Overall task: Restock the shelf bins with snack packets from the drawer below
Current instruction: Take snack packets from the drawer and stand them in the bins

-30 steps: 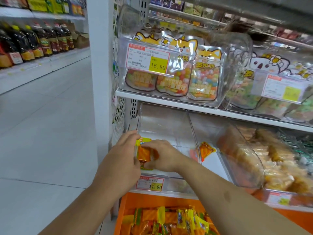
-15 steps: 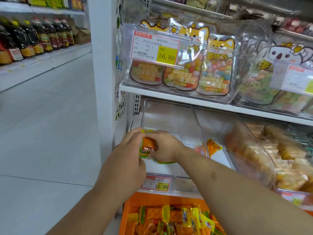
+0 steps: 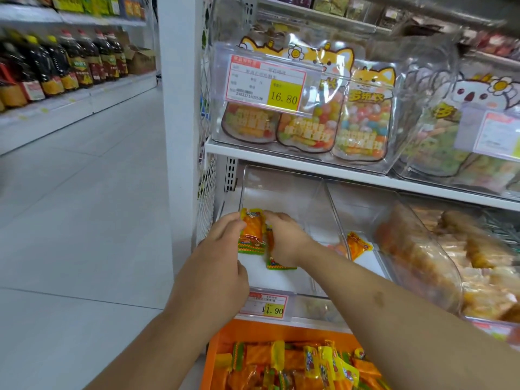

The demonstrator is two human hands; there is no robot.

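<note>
Left hand [image 3: 222,243] reaches into the clear bin [image 3: 284,190] at its left wall, fingertips pinching the left edge of an upright orange packet [image 3: 251,233]; the grip looks light, partly hidden. The packet stands with its long axis vertical, between both hands, near the bin's front-left corner. Right hand [image 3: 287,242] grasps its right side, curled over a second packet [image 3: 277,263] lying flat on the bin floor. Both hands are equally near. Another packet [image 3: 358,246] sits in the neighbouring bin. The drawer [image 3: 216,344] below holds plenty more stock.
</note>
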